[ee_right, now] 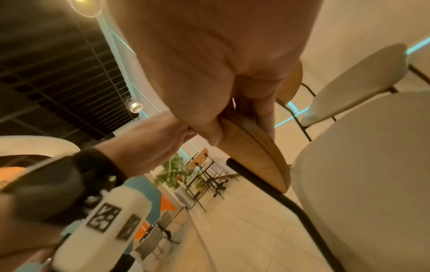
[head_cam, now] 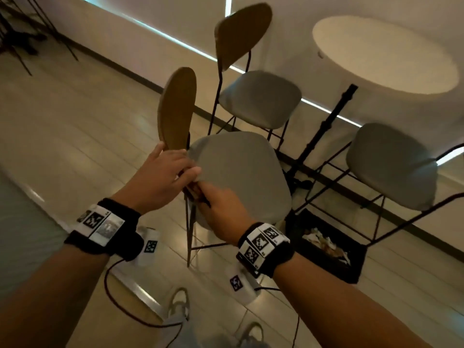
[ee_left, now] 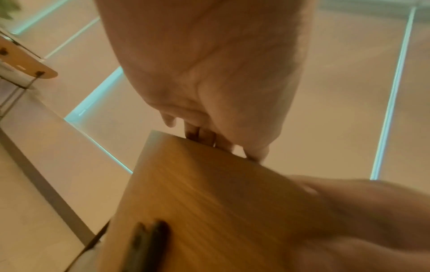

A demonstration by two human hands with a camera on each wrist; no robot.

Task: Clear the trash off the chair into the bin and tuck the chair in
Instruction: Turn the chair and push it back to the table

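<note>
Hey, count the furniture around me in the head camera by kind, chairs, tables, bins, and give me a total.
Chairs: 3, the held chair, one behind it, one to the right
Tables: 1, round white table
Bins: 1, black bin on the floor
Total: 5

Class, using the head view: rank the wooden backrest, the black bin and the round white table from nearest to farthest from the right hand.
1. Wooden backrest: gripped by the right hand, at its lower edge.
2. Black bin: on the floor, to the right.
3. Round white table: far upper right.
</note>
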